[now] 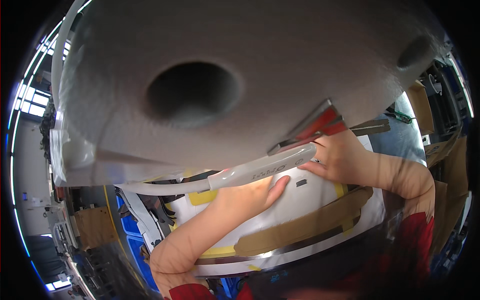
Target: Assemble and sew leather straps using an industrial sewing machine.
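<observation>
Across the top, a curved grey body (290, 75) with a round hole. Below, a white tabletop (280, 212) bearing a long brown strip (300, 228). From the right, elbow bent, the right hand (342, 156), fingers curled, thumb leftward; grip impossible to tell. From lower left, forearm slanting up, the left hand (250, 196), thumb extended rightward, fingers hidden behind a white handle (262, 167); closure unclear. Between both thumbs, on the tabletop, a small dark piece (301, 183).
</observation>
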`<state>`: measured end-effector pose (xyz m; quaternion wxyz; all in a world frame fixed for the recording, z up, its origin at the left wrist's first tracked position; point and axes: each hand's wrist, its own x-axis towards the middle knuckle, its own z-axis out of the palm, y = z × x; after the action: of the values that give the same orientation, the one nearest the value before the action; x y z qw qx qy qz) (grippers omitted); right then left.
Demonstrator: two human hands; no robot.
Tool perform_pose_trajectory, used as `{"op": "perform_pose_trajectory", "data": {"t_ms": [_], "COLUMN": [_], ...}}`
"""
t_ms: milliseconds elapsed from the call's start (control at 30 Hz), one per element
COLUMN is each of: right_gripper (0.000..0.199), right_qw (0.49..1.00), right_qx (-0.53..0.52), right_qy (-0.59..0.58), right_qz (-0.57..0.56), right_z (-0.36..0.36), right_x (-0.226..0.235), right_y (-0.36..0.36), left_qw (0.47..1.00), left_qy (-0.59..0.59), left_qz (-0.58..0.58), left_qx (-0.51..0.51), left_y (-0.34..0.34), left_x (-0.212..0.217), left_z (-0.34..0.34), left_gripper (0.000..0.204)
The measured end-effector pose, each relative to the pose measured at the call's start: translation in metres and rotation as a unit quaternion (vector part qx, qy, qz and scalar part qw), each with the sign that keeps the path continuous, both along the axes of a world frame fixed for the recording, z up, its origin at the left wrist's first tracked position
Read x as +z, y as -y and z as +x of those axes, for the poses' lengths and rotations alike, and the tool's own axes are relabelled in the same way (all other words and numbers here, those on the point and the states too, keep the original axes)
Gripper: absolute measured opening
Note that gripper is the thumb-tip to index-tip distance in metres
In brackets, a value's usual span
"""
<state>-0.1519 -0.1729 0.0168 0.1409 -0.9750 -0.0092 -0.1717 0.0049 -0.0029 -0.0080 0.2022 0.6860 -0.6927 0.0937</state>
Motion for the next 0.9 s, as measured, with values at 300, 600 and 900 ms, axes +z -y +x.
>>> {"op": "perform_pose_trajectory", "data": {"t_ms": [300,600,900], "right_gripper": [0.032,0.035,0.040], "right_qw": [0.997,0.998,0.998], "right_qx": [0.023,0.044,0.047], "right_qy": [-0.021,-0.033,0.026], "right_qz": [-0.069,-0.035,-0.027], "right_z": [0.000,0.002,-0.003], "right_x": [-0.003,-0.003,-0.005], "right_y": [0.000,0.002,0.003], "left_qw": [0.997,0.995,0.995], "left_qy": [-0.036,-0.053,-0.067], "left_qz": [0.068,0.090,0.077], "left_qx": [-0.001,0.007,-0.008], "left_y": [0.002,0.001,0.004], "left_x": [0.010,0.015,0.017], "left_z": [-0.006,-0.003,-0.003], "left_gripper": [0.043,0.040,0.040]}}
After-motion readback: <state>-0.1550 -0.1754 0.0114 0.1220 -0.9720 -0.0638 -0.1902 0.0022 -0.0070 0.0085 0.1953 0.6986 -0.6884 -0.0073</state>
